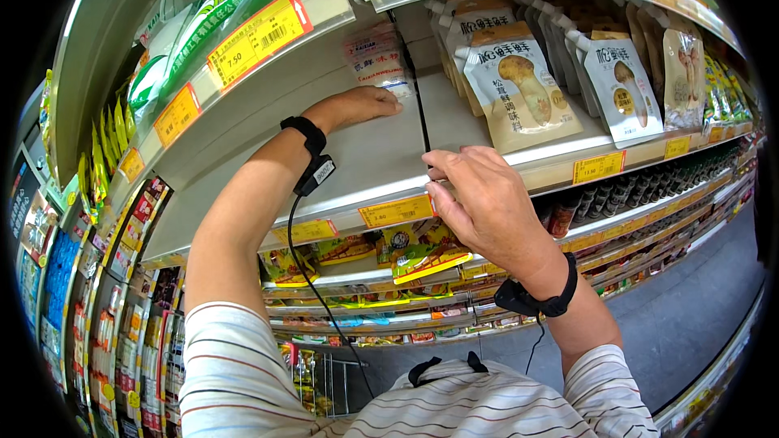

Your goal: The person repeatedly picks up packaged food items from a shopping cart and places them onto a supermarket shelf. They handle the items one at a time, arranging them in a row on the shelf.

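My left hand (356,108) reaches over the grey metal shelf (371,152), palm down and fingers stretched out, with nothing visible in its grasp. Just beyond its fingers stands a clear plastic bag (376,61) with red print and white contents, against the back of the shelf. My right hand (481,198) hovers at the shelf's front edge, thumb apart from the bent fingers and nothing between them. Close by it, a yellow price tag (397,211) sits in the edge strip. Beyond the right hand stands a spouted seasoning pouch (517,88) with a mushroom picture.
More pouches (622,88) line the shelf to the right. Green-and-white bags (213,24) lie on the upper left shelf. Yellow-green packets (420,249) and dark-capped jars (614,191) fill lower shelves. A wire cart (331,377) stands below left. Cables hang from both wrist straps.
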The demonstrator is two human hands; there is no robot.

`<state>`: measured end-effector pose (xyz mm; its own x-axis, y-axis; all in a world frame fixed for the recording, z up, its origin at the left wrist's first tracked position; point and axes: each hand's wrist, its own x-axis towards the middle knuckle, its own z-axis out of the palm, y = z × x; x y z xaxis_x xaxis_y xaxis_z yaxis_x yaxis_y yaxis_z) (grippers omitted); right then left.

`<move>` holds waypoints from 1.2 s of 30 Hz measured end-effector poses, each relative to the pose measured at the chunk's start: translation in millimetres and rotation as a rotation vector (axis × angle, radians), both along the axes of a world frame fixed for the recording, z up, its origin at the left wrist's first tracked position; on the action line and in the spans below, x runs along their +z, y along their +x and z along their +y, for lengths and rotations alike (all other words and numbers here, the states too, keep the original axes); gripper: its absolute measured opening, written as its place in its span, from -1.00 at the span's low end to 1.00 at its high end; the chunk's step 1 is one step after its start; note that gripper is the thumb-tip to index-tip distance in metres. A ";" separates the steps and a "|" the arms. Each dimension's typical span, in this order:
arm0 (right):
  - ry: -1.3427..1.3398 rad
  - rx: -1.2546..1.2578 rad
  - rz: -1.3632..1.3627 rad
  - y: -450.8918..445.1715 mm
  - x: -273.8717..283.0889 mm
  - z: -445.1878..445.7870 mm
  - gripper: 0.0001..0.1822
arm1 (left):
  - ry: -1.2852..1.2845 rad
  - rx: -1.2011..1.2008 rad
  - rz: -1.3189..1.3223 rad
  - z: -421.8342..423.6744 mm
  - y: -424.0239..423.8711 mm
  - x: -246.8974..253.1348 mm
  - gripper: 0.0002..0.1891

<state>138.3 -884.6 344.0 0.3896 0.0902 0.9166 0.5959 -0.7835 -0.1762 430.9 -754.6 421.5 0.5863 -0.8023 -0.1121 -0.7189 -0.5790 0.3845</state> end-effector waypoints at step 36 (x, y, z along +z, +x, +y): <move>0.133 0.724 0.898 18.7 -126.4 263.6 -0.74 | -1.051 0.956 0.135 430.0 -317.5 -186.6 -0.68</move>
